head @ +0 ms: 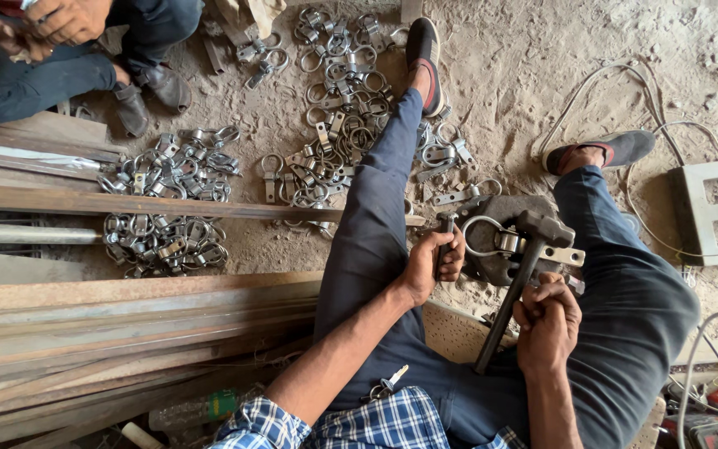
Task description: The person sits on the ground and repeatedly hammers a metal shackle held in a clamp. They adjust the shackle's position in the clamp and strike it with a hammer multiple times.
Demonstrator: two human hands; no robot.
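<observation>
Hammer (518,278) gripped tight in your right hand (547,323), head resting on the clamp piece (508,242) so it sits square | left hand (435,264) closed round a steel rod (444,241), bracing the clamp against the iron block (500,212) between your legs | clamp heaps (168,199) near.

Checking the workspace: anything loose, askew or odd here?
Metal clamps lie scattered in loose heaps on the dirt floor. White cables trail near the feet. The right hand holds a hammer.
</observation>
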